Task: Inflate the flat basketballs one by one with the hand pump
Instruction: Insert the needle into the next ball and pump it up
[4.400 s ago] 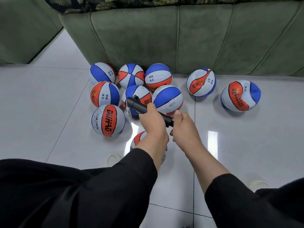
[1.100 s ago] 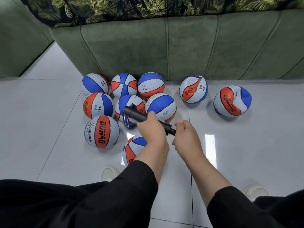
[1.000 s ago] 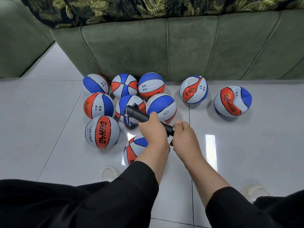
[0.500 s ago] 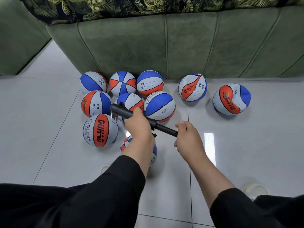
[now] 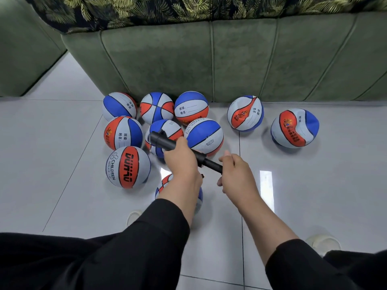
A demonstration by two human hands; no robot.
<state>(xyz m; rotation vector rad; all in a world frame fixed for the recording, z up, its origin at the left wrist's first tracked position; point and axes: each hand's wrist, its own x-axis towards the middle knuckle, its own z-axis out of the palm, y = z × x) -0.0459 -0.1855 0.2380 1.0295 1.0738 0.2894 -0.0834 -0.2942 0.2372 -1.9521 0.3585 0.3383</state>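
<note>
My left hand grips the barrel of a black hand pump, which slants up to the left. My right hand holds the pump's handle end, with a short piece of rod showing between the hands. Under my left forearm lies a red, white and blue basketball, mostly hidden. Two dented balls lie to the right: one near the sofa, one further right. Several round balls cluster at the left, the nearest marked CHILDREN.
A green sofa closes off the back, with a leaf-print cover on top. A second green seat stands at the far left. My black-clad legs and pale slippers fill the bottom. The floor is glossy white tile.
The pump stroked in and out: about half a second ago the rod was drawn out longer, and now my hands are closer together. The view also shifted slightly.
</note>
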